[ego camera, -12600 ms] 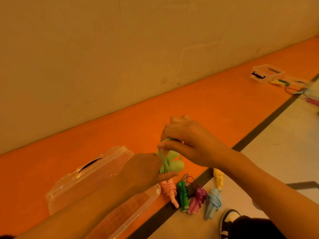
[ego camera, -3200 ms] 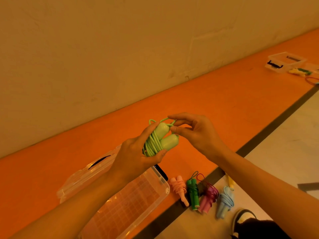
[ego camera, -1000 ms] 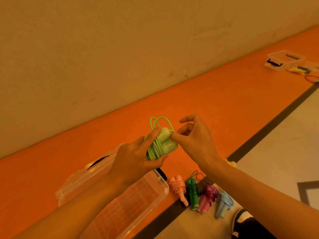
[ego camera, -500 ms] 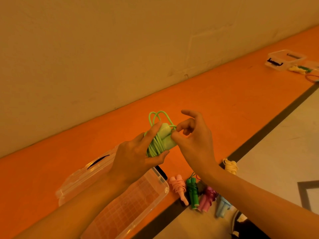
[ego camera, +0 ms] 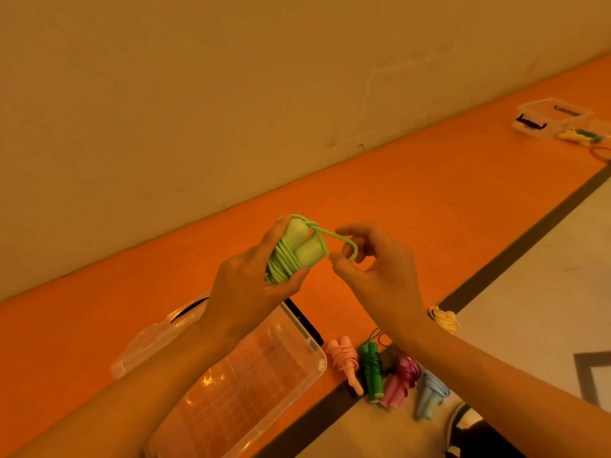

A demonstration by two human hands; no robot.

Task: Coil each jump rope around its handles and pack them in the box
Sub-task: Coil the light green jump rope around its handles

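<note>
At lower left a clear box (ego camera: 318, 356) sits open-topped on the orange floor strip (ego camera: 429, 206), with its lid (ego camera: 155, 338) lying just behind it. The left forearm crosses above the box and hides part of its far wall.

Above the box, the left hand (ego camera: 251, 285) is clenched round the light green jump rope (ego camera: 299, 247), held in the air. Thumb and fingers wrap the coiled cord, and the two handle ends stick up and to the right past the fingertips. A free loop (ego camera: 344, 241) of the same cord runs from the handle tops to the right hand (ego camera: 380, 269), which pinches it between thumb and forefinger, just beside the handles.

Below the right forearm, coiled ropes lie side by side across the dark floor line (ego camera: 515, 249): pink rope (ego camera: 345, 361), dark green rope (ego camera: 372, 371), magenta rope (ego camera: 400, 381) and pale blue rope (ego camera: 429, 393). The forearm covers their far ends. A yellow rope (ego camera: 444, 320) lies apart, beyond the arm. A shoe (ego camera: 463, 424) shows at the bottom right. Far off at upper right stands a second clear box (ego camera: 550, 122), with more ropes (ego camera: 578, 137) beside it.
</note>
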